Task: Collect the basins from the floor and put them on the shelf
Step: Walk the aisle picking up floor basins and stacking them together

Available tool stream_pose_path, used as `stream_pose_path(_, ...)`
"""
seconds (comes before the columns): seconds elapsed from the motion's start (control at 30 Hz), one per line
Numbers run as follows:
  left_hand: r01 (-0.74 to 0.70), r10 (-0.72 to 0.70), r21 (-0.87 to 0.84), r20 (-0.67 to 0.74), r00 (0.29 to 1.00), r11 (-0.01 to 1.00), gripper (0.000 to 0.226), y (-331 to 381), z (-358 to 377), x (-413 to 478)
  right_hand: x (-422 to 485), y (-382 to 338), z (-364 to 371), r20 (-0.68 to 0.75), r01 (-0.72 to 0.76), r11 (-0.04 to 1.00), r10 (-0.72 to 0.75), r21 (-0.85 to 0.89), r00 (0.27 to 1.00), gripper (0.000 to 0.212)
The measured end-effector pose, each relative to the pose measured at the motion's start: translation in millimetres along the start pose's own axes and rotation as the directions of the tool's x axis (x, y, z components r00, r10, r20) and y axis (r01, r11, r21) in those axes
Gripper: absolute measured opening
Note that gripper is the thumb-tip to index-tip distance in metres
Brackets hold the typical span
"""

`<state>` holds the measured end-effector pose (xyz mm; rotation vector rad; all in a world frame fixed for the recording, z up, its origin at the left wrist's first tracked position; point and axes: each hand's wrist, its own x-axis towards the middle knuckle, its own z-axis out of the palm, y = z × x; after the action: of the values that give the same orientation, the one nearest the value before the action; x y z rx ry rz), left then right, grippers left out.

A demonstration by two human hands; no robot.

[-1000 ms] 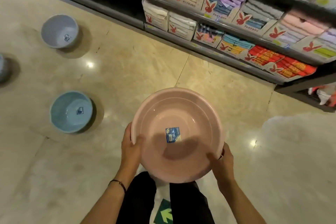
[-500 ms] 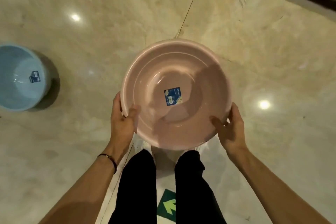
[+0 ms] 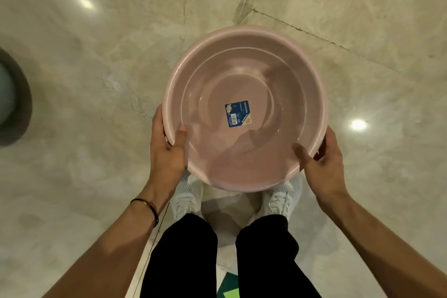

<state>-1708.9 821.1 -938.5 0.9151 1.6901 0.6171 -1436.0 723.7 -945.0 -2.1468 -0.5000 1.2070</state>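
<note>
Curling over the near rim, the left thumb (image 3: pixel 181 139) lies inside the pink basin (image 3: pixel 292 72). The left fingers (image 3: pixel 157 126) wrap the outside of the rim beneath it, so the left hand (image 3: pixel 167 155) grasps the basin at its near-left edge. On the other side the right thumb (image 3: pixel 301 153) presses the inner wall and the right fingers (image 3: pixel 335 139) cup the outside of the rim. The right hand (image 3: pixel 325 167) thus grips the near-right edge in much the same way.

Between the two hands the basin is held mouth up and roughly level, off the floor and in front of the person's legs. Its near edge covers the toes of a pair of white shoes (image 3: pixel 186 199). A small blue label (image 3: pixel 238 113) with white lettering and a barcode is stuck flat to the middle of its bottom.

A thin dark bracelet (image 3: pixel 148 207) circles the left wrist, and both forearms are bare. Legs in black trousers (image 3: pixel 186 261) run down to the shoes. Under everything lies a glossy beige marble floor (image 3: pixel 96 84), with dark joint lines crossing beyond the basin and two bright spots of reflected light. A green marking (image 3: pixel 231 285) shows on the floor between the legs at the lower edge of the view.

At the far left edge, well apart from the held basin, part of a second basin (image 3: pixel 6 97) is visible. It is pale grey-blue and stands on the floor with a dark shadow round it.
</note>
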Motion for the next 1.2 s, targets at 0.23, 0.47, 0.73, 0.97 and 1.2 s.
stream_pose_path(0.23,-0.050,0.049,0.057,0.028,0.998,0.997,0.057,-23.8,17.7,32.3,23.5,20.2,11.6,-0.016,0.018,1.000,-0.018,0.022,1.000,0.073)
stream_pose_path(0.47,-0.072,0.069,0.083,0.046,0.997,0.994,0.069,-57.1,26.5,43.8,30.2,33.8,15.6,0.035,0.045,0.998,-0.044,-0.032,0.998,0.097)
stream_pose_path(0.73,-0.096,0.090,0.093,0.058,0.994,0.991,0.086,-52.7,26.1,42.9,31.0,16.8,22.4,-0.011,0.078,0.996,-0.078,0.035,0.997,0.100)
stream_pose_path(0.97,-0.079,0.079,-0.043,0.013,0.997,0.996,0.081,17.2,4.9,19.2,3.7,-37.8,9.8,-0.002,0.118,0.989,-0.118,0.088,0.993,0.094)
stream_pose_path(1.2,-0.153,0.154,-0.089,0.005,0.988,0.984,0.085,123.5,-51.0,-25.4,-60.8,-139.0,-23.5,-0.004,0.168,0.969,-0.170,0.181,0.985,0.094)
